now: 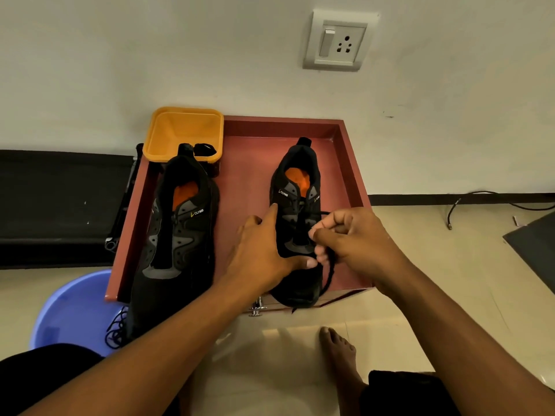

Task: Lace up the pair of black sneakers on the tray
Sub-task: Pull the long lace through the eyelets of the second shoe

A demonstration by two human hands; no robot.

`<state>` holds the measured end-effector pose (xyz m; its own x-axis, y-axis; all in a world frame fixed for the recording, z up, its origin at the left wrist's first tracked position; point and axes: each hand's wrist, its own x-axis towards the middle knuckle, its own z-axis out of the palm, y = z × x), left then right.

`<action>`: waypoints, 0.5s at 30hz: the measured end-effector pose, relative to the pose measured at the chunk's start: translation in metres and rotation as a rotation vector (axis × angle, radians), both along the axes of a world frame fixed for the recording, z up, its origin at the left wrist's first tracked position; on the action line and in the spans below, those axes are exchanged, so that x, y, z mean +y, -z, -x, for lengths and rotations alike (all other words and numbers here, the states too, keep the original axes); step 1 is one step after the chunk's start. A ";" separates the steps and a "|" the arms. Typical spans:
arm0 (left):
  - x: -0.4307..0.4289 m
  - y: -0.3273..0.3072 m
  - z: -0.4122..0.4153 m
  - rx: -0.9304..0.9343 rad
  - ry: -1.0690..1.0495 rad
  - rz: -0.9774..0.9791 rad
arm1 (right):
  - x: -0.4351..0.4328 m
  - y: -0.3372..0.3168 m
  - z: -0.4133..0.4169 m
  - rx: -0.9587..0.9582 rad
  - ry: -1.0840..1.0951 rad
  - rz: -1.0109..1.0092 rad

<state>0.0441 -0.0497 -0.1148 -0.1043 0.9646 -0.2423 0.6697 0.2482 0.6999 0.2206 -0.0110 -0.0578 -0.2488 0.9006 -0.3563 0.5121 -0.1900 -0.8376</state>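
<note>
Both on red tray (249,175), left sneaker (177,235) unlaced at left; left hand (261,253) steadies right sneaker (300,283), index and thumb straight, pressing its upper; right hand (357,238) fingers curled, pinching black lace (330,268) near the eyelets.

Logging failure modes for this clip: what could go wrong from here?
1. The right hand pinches the lace, whose free end trails over the tray edge; it may snag there or pull out of an eyelet.
2. The left hand only rests on the sneaker being laced, so a hard tug could shift it.
3. The unlaced sneaker overhangs the tray's front beside the blue basin; a bump might tip it off.
</note>
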 end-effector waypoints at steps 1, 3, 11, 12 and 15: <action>0.000 -0.001 0.002 -0.002 -0.015 -0.056 | -0.001 -0.001 0.003 0.053 0.004 0.027; 0.002 -0.009 0.004 -0.002 -0.002 -0.218 | 0.000 -0.002 0.008 0.103 -0.002 0.018; 0.019 -0.021 0.015 -0.060 -0.076 -0.395 | 0.016 -0.003 0.003 0.188 -0.031 -0.061; 0.020 -0.022 0.018 -0.054 -0.087 -0.370 | 0.018 -0.001 0.002 0.185 -0.020 -0.064; 0.023 -0.030 0.021 -0.147 0.083 -0.354 | 0.021 0.000 0.004 0.237 -0.005 -0.057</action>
